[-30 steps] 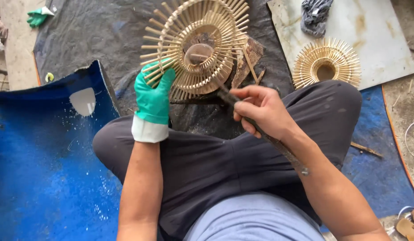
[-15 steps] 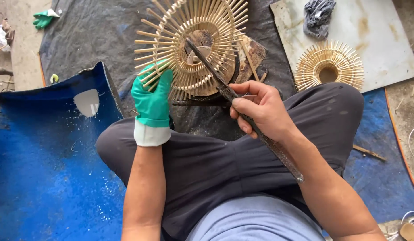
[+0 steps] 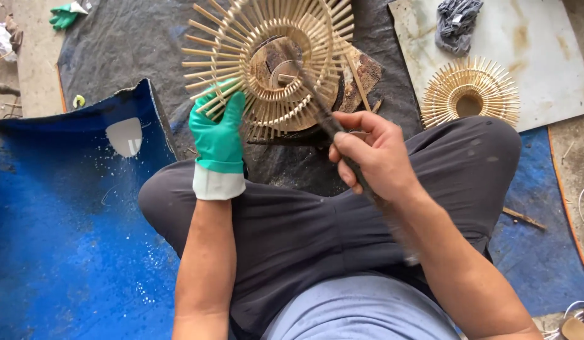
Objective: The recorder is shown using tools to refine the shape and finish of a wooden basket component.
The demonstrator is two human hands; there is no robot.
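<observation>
My left hand (image 3: 219, 135), in a green glove with a white cuff, grips the lower left rim of a round bamboo-stick frame (image 3: 266, 60) with radiating spokes. The frame rests over a wooden block (image 3: 358, 79) on dark sheeting. My right hand (image 3: 374, 154), bare, is closed around a long dark blade (image 3: 317, 107). Its tip reaches the frame's centre, and its handle end runs back along my forearm. I sit cross-legged in dark trousers.
A second, smaller bamboo frame (image 3: 470, 94) lies on a white board (image 3: 544, 50) at upper right, beside a grey cloth (image 3: 457, 22). A cut blue plastic drum piece (image 3: 65, 220) lies at left. Another green glove (image 3: 65, 14) sits at top left. A blue tarp (image 3: 537, 245) is at right.
The blade has swung up so its tip now sits at the frame's centre. My right hand has shifted slightly upward. My left hand keeps its grip on the rim.
</observation>
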